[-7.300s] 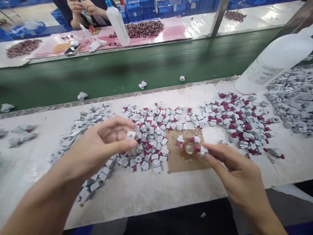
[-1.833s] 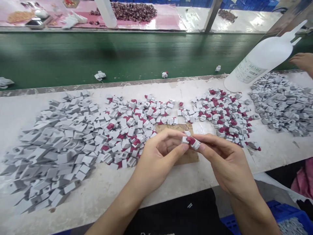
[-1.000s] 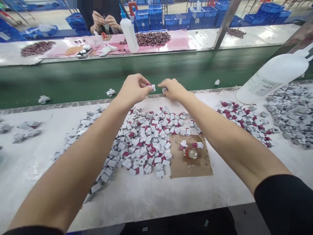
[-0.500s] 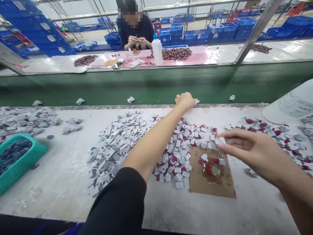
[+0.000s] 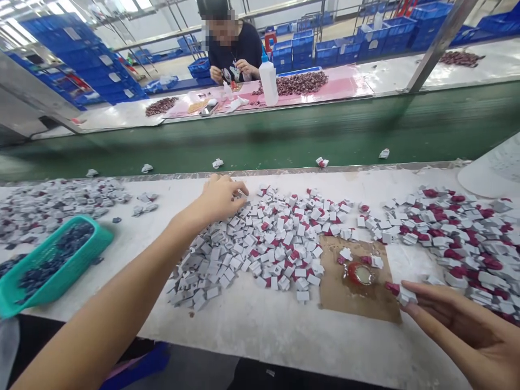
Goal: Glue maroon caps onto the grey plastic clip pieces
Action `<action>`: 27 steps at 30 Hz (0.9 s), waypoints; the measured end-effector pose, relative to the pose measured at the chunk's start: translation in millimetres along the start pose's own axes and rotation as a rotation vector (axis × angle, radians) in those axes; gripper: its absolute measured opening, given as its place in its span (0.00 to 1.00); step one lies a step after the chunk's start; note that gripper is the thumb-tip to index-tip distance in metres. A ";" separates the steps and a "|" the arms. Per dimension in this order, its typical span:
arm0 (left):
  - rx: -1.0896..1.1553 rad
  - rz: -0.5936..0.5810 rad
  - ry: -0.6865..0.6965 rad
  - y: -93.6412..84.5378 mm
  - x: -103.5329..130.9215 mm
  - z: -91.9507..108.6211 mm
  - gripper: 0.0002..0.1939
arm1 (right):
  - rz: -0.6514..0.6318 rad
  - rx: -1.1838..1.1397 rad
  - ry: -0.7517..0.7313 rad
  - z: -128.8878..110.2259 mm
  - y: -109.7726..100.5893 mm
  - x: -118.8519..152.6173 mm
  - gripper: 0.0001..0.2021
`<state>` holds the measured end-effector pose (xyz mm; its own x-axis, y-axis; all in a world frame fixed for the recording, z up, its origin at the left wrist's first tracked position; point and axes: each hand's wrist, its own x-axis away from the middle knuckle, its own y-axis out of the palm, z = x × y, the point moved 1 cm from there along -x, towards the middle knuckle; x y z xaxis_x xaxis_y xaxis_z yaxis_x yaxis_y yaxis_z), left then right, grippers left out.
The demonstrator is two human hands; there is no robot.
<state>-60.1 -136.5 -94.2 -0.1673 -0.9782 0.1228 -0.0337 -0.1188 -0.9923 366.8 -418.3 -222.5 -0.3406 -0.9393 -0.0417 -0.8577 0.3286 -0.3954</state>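
Between the thumb and fingers of my right hand (image 5: 459, 319) is a small grey-white piece with a magenta part (image 5: 407, 296), beside the right edge of a brown cardboard square (image 5: 341, 298). On the cardboard sit a small round container of clear, wet-looking liquid (image 5: 361, 274) with a reddish rim and a couple of loose pieces (image 5: 377, 262). My left hand (image 5: 222, 196) reaches over the far left edge of a heap of small grey-white pieces (image 5: 244, 249), some joined to magenta ones. Its thumb and forefinger are apart, with nothing visible between them; the other fingers are partly hidden.
A green conveyor belt (image 5: 260, 138) carries several spaced pieces. At left is a teal basket (image 5: 87, 252) of dark pieces; more grey-white and magenta pieces (image 5: 459, 238) lie at right near a white container (image 5: 495, 168). A co-worker (image 5: 235, 51) sits opposite, by a white bottle (image 5: 268, 81).
My left hand has come back from the belt to the heap, leaving a grey-white and magenta piece on the belt. My right hand has moved down and right, from above the cardboard to beside it.
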 end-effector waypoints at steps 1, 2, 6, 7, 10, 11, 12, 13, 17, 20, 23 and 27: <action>-0.002 -0.004 0.006 4.0 1.0 -2.0 0.16 | -0.021 0.008 0.016 -0.7 2.0 -0.5 0.23; -0.003 -0.004 0.010 7.3 1.0 -2.8 0.16 | -0.041 0.013 0.027 -2.7 4.1 -1.5 0.24; -0.010 0.020 0.014 13.4 -3.5 -1.0 0.13 | -0.077 -0.017 0.012 -23.8 13.6 -7.7 0.24; -0.010 0.023 0.013 13.8 -5.0 -0.2 0.13 | -0.067 -0.021 -0.003 -31.4 15.7 -9.3 0.24; -0.007 0.015 0.003 13.8 -10.7 2.8 0.12 | -0.049 -0.008 -0.037 -52.1 21.5 -13.5 0.21; -0.004 0.006 -0.002 13.5 -13.2 4.1 0.13 | -0.055 -0.004 -0.042 -56.9 23.4 -14.6 0.20; -0.002 -0.003 -0.007 13.0 -15.9 5.5 0.13 | -0.063 -0.005 -0.042 -60.4 25.1 -15.3 0.19; 0.000 -0.012 -0.011 12.4 -18.6 7.1 0.13 | -0.064 -0.010 -0.041 -62.6 26.7 -15.9 0.18; 0.003 -0.024 0.008 9.6 -25.5 13.1 0.11 | -0.075 -0.030 -0.056 -64.1 31.5 -16.4 0.15; 0.028 -0.019 0.028 8.3 -22.1 13.4 0.10 | -0.091 -0.028 -0.096 -66.1 33.3 -15.9 0.12; 0.070 -0.001 0.015 9.5 -14.5 8.0 0.16 | -0.058 -0.066 -0.104 -70.1 34.7 -14.3 0.10; 0.110 -0.031 0.015 17.1 -8.9 -1.1 0.23 | -0.062 -0.096 -0.079 -70.9 37.5 -10.7 0.10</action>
<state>-60.2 -129.7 -112.2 -0.1825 -0.9712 0.1532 0.0688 -0.1680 -0.9834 311.0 -388.9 -171.9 -0.2580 -0.9616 -0.0935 -0.9103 0.2744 -0.3100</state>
